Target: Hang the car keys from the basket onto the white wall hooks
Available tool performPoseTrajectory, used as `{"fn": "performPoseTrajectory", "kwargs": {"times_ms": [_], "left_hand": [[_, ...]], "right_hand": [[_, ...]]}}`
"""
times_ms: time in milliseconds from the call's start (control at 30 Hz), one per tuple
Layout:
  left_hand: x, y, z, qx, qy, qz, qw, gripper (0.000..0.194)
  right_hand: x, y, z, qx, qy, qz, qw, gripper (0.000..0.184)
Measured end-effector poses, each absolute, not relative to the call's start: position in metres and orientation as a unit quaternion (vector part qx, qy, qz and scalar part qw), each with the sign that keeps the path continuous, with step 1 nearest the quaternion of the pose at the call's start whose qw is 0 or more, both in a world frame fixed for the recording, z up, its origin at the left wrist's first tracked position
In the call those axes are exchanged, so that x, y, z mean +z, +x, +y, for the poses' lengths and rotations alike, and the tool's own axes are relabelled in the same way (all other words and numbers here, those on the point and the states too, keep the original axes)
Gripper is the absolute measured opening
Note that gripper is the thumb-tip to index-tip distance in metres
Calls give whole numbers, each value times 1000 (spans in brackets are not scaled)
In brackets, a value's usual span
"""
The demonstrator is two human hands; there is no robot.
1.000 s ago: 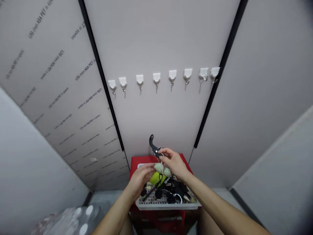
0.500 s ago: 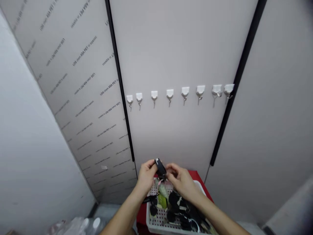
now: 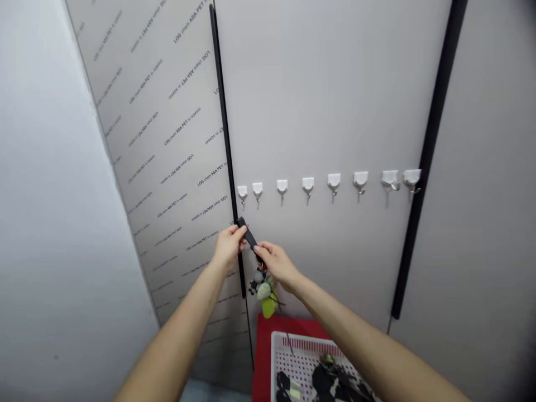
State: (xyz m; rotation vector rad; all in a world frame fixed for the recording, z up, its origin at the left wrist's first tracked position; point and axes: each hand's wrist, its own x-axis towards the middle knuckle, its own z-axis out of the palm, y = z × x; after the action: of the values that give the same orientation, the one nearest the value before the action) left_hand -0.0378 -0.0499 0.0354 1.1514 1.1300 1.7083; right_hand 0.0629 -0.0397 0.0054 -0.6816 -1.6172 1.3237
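Note:
A black keychain strap [image 3: 248,235] runs slantwise between my hands, in front of the wall. My left hand [image 3: 229,247] is shut on its upper end. My right hand [image 3: 276,265] pinches its lower end near a small ring. Below that end dangles a bunch of charms [image 3: 263,291], with a pale green knotted piece, a yellow-green tag and small dark beads. The strap's upper tip sits just below the leftmost white wall hook [image 3: 242,192], not touching it.
A row of several white adhesive hooks [image 3: 308,184] runs across the grey wall panel [image 3: 318,100]. A black vertical trim strip [image 3: 226,139] passes behind my left hand. A white perforated basket [image 3: 301,344] holding dark items sits low on a red surface [image 3: 263,357].
Both hands have risen from over the basket to the wall, lifting the strap with its charms hanging free. The view has tilted, so the basket now sits lower in the picture.

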Motion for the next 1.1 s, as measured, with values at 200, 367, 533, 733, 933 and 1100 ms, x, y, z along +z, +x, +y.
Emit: {"fn": "performPoseTrajectory", "kwargs": {"times_ms": [200, 367, 533, 733, 933, 1100], "left_hand": [[65, -50, -25, 696, 458, 456, 313, 15], [73, -51, -2, 678, 454, 520, 253, 20], [74, -53, 9, 646, 458, 569, 220, 22], [67, -52, 10, 585, 492, 630, 139, 24], [38, -45, -6, 546, 540, 638, 45, 11], [-7, -35, -36, 598, 525, 604, -24, 35]], "right_hand": [[26, 40, -16, 507, -249, -662, 493, 23], [39, 32, -6, 540, -257, -634, 491, 24], [39, 34, -5, 563, -281, -621, 468, 23], [27, 36, 0, 558, -312, -624, 449, 21], [8, 57, 6, 447, -341, -684, 464, 12], [-31, 109, -7, 379, -390, -732, 411, 20]]}}
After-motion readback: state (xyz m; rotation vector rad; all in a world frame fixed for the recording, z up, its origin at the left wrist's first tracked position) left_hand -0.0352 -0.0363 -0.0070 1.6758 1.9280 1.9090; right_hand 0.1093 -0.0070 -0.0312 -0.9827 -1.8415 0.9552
